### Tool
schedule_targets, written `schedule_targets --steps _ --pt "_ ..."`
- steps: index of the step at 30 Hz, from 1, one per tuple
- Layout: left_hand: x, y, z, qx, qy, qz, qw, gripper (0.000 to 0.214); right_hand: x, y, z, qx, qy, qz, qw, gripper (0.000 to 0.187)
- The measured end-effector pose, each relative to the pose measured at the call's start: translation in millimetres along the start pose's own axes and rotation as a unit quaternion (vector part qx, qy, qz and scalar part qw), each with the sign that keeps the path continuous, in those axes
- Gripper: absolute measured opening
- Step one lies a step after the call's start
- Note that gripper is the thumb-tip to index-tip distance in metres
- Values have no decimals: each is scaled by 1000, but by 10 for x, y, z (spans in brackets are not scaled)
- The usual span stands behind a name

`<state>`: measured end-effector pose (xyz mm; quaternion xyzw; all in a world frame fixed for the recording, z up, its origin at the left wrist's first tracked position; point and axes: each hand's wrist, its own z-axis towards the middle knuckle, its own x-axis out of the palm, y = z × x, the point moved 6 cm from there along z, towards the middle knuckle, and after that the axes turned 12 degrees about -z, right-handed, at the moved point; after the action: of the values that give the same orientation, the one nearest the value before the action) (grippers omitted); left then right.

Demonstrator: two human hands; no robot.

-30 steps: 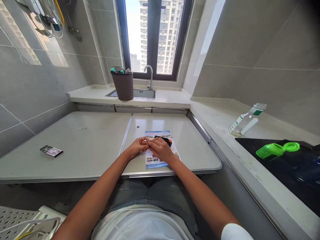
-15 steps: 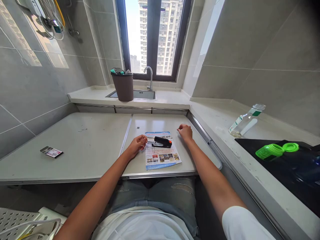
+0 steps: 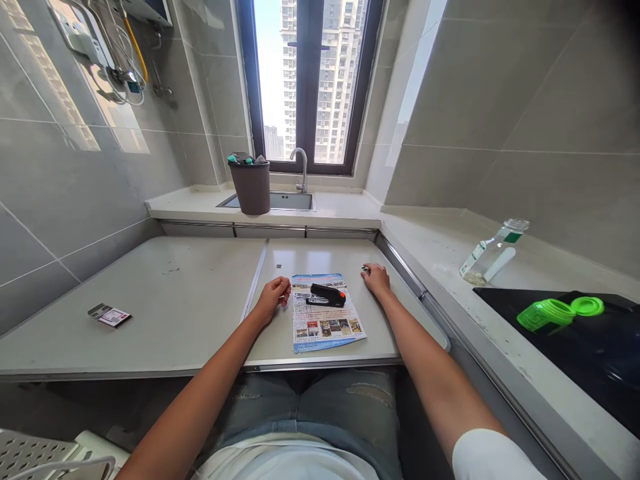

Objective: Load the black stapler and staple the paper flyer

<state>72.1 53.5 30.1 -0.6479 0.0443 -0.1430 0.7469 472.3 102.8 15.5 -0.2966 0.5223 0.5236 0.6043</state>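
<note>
A black stapler [image 3: 327,295] with a red-orange spot at its right end lies on printed leaflets [image 3: 330,328]. Its metal inner part sticks out to the left. Just left of the leaflets, my left hand [image 3: 274,295] rests with its fingers curled in; nothing shows in them. My right hand [image 3: 376,278] is on the table to the right of the leaflets, fingertips closed on a small dark metallic piece [image 3: 366,268], too small to name surely. Another tiny grey piece [image 3: 279,266] lies on the table beyond my left hand.
A small card-like packet [image 3: 110,315] lies far left on the white table [image 3: 195,307]. Behind stand a brown bin [image 3: 251,190], a sink [image 3: 293,201] and a faucet [image 3: 303,170]. On the right counter are a clear bottle [image 3: 493,255] and a green-capped bottle [image 3: 545,315].
My left hand has drawn slightly left, away from the stapler's metal end. A small dark piece now shows at my right fingertips. The view has tipped upward a little.
</note>
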Motion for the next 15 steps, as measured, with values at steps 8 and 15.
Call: schedule_targets --steps 8,15 --pt "-367 -90 640 71 -121 253 957 19 15 -22 -172 -22 -7 -3 1000 41" --pt "-473 -37 1055 65 -92 442 890 22 -7 70 -251 -45 -7 -22 999 39"
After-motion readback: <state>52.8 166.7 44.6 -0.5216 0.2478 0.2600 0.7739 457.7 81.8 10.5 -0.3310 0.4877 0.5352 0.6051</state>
